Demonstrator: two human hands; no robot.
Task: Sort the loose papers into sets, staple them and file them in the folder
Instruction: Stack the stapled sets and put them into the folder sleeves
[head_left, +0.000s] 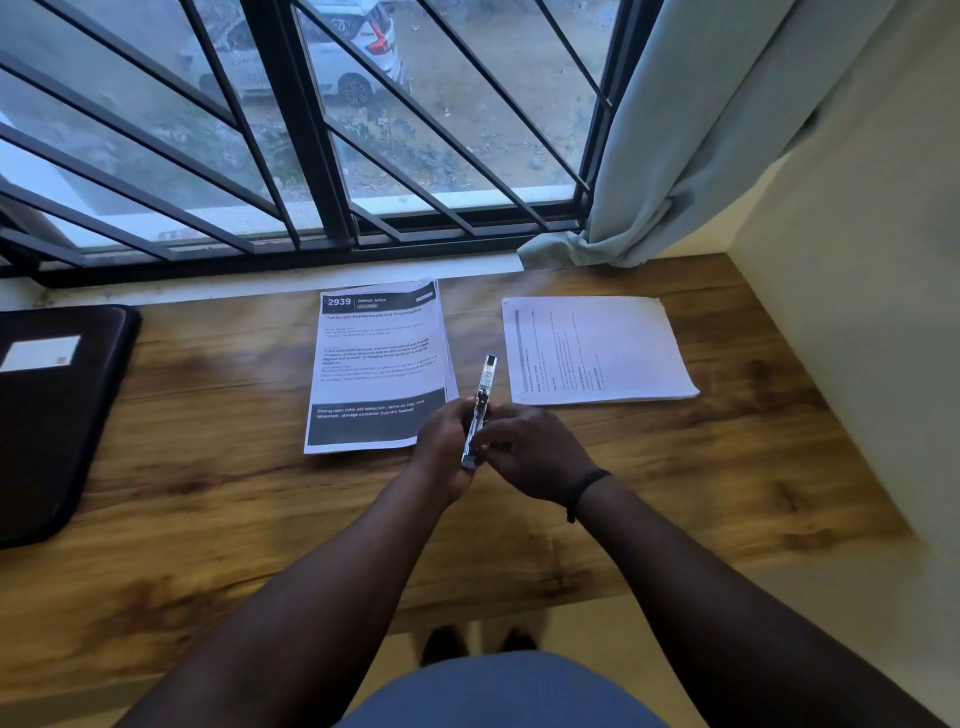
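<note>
At the centre of the frame both hands hold a stapler (480, 410) just above the desk (218, 467): the left hand (445, 447) grips its near end from the left, and the right hand (524, 449) curls its fingers on it from the right. Its far end points up the frame between two paper sets, one (376, 358) just left and another (597, 348) right. A dark folder (52, 415) lies at the left edge.

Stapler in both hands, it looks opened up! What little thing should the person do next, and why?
Probably close the stapler shut first. Its long metal part sticks out toward the window, while the left hand and right hand grip its near end. The paper set headed 2939 lies flat just to the left, so it can likely be stapled next.
</note>
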